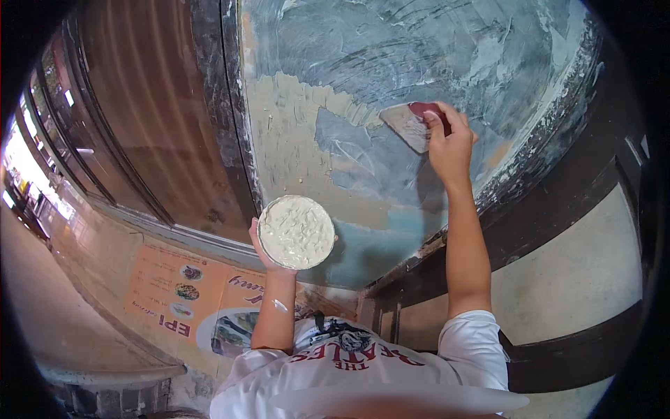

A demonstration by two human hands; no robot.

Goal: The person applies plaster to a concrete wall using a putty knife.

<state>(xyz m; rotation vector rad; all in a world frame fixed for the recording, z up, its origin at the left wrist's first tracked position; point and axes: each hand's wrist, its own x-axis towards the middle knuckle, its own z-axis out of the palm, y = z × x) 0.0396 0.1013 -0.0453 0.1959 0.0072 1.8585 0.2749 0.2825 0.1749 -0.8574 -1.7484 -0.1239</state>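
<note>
My left hand (261, 246) is wrapped round a round tub of off-white putty (296, 232), held up in front of the wall. Rough, stirred putty fills it near to the rim. Up and to the right, my right hand (452, 142) grips a putty knife (410, 126) by its dark red handle. Pale putty coats its wide blade, which lies at or close to the wall; contact is hard to tell. Beige putty (289, 133) covers the left part of the blue-grey wall (419, 42), with a streaked band of it reaching toward the blade.
A dark frame (234, 105) with brown glass panels borders the wall on the left. Dark trim (544, 202) and cream panels (572, 265) stand on the right. An orange printed banner (167, 286) lies on the floor at lower left, near a curved step (112, 391).
</note>
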